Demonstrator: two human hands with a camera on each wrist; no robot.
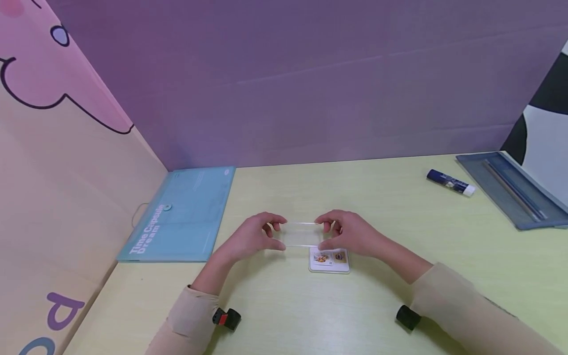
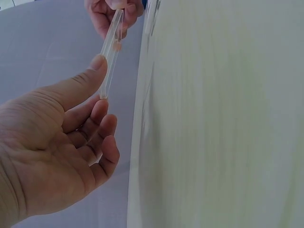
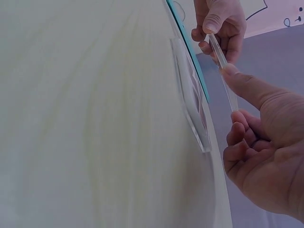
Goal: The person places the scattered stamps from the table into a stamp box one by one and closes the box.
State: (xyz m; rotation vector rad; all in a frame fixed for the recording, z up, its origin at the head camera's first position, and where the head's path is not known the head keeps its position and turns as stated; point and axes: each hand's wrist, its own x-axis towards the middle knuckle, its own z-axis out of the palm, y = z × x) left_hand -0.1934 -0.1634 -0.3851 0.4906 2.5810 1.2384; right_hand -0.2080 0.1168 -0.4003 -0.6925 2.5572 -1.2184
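Between my two hands a thin, clear plastic cover point(image 1: 302, 234) hangs above the table, looking like a shallow transparent lid. My left hand point(image 1: 257, 234) pinches its left edge between thumb and fingers. At the opposite edge my right hand point(image 1: 350, 232) pinches it the same way. Edge-on, the clear plastic shows in the left wrist view point(image 2: 110, 57) and in the right wrist view point(image 3: 222, 61). Just below the cover, in the head view, a small white case point(image 1: 329, 266) with printed pictures lies flat on the table, its upper part partly behind the cover and right hand.
A light-blue document folder point(image 1: 191, 212) lies at the left of the table point(image 1: 275, 305). A dark-blue glue stick point(image 1: 450, 182) lies at the back right, beside a translucent blue pouch point(image 1: 510, 192). Purple fabric point(image 1: 310, 88) stands behind the table.
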